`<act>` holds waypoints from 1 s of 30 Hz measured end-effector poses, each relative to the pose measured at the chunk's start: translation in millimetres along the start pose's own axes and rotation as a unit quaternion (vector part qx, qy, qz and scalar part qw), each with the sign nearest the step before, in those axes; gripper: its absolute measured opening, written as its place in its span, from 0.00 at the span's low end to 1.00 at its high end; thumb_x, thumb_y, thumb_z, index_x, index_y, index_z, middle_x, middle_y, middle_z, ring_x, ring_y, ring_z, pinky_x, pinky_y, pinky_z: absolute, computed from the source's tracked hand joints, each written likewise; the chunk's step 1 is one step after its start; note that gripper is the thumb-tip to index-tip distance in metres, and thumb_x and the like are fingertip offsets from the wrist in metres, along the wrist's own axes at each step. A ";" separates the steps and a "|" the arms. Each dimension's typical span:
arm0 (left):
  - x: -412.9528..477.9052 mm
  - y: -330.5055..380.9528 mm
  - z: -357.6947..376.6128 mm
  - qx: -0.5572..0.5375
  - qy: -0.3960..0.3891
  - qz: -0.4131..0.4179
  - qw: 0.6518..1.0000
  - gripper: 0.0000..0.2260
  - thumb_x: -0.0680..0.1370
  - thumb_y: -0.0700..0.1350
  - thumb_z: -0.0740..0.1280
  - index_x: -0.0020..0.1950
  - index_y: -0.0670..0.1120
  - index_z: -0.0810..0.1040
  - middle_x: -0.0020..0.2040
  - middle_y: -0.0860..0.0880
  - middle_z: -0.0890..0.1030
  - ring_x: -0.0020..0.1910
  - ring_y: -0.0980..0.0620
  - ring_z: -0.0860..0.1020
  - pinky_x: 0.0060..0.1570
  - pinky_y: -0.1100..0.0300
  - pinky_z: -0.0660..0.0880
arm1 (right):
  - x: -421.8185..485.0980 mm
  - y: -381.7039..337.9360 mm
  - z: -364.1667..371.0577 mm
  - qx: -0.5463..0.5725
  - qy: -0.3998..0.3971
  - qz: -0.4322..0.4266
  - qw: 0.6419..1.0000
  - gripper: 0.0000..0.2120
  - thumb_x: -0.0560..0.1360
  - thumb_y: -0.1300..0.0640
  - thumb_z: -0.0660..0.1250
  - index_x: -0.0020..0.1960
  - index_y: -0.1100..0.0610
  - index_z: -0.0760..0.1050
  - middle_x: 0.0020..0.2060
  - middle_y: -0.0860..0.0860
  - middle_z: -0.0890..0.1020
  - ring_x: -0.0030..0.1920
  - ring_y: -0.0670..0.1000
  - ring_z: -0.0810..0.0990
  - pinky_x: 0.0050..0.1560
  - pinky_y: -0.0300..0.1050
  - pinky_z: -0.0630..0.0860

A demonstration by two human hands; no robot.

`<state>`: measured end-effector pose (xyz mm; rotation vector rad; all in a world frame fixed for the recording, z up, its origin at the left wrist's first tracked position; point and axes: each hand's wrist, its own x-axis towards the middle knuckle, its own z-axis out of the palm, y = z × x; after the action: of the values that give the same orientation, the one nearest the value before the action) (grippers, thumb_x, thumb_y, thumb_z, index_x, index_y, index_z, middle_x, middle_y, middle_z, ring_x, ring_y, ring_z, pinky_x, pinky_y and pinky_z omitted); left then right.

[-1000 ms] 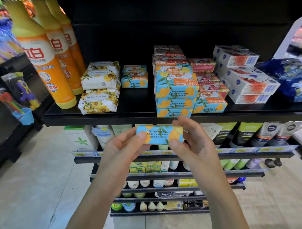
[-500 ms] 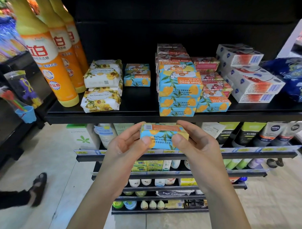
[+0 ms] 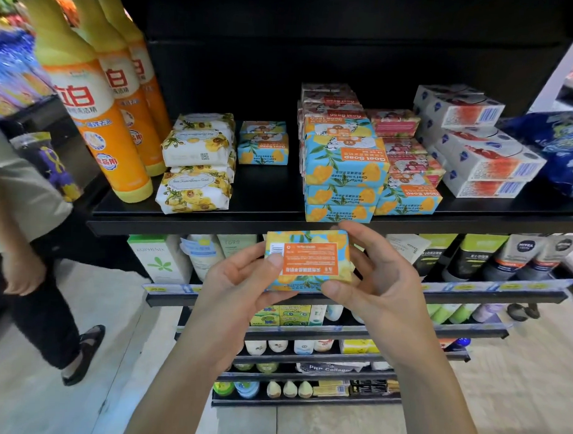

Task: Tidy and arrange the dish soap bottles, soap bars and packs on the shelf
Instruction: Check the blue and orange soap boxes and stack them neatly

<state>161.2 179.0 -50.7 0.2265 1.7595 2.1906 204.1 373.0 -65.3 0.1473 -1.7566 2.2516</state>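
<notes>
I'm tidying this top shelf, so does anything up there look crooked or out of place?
Yes. The front goat soap stack sits unevenly, boxes staggered and print upside down, and a smaller matching pile stands apart, over beside the floral soap packs.

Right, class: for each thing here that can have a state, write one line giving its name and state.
held soap box, off the shelf, orange label facing the camera
left hand, grips the box's left end
right hand, grips the box's right end
dish soap bottles, upright in a row
floral soap bars, wrapped, stacked
Goat Soap stack, piled at the shelf's front edge
white boxes, closed, stacked
</notes>
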 end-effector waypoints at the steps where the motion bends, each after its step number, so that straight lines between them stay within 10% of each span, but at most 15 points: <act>1: 0.0 -0.1 -0.2 -0.001 0.000 0.000 1.000 0.22 0.77 0.49 0.70 0.68 0.41 0.78 0.58 0.44 0.86 0.59 0.46 0.84 0.59 0.51 0.81 | 0.4 -0.2 0.4 -0.004 -0.005 0.001 1.000 0.34 0.67 0.69 0.77 0.70 0.58 0.73 0.67 0.58 0.78 0.69 0.56 0.77 0.58 0.46 0.81; 14: 1.3 -7.0 -0.5 -0.007 0.013 0.031 0.999 0.21 0.76 0.41 0.69 0.70 0.43 0.76 0.57 0.43 0.86 0.58 0.45 0.85 0.56 0.56 0.82 | 0.9 -3.3 5.5 -0.060 0.069 0.107 0.990 0.29 0.68 0.46 0.78 0.68 0.45 0.77 0.64 0.51 0.81 0.60 0.50 0.83 0.56 0.46 0.82; 30: 3.6 -9.3 1.2 0.021 -0.007 0.041 0.999 0.25 0.75 0.42 0.71 0.72 0.50 0.74 0.59 0.45 0.85 0.60 0.46 0.83 0.60 0.56 0.80 | 1.4 -0.5 1.2 -0.027 0.077 0.067 0.994 0.22 0.67 0.50 0.81 0.60 0.46 0.82 0.58 0.55 0.84 0.59 0.63 0.81 0.54 0.52 0.84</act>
<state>159.5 183.1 -59.7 0.3289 1.8210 2.2041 202.8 372.1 -64.2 -0.1575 -1.7908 2.2361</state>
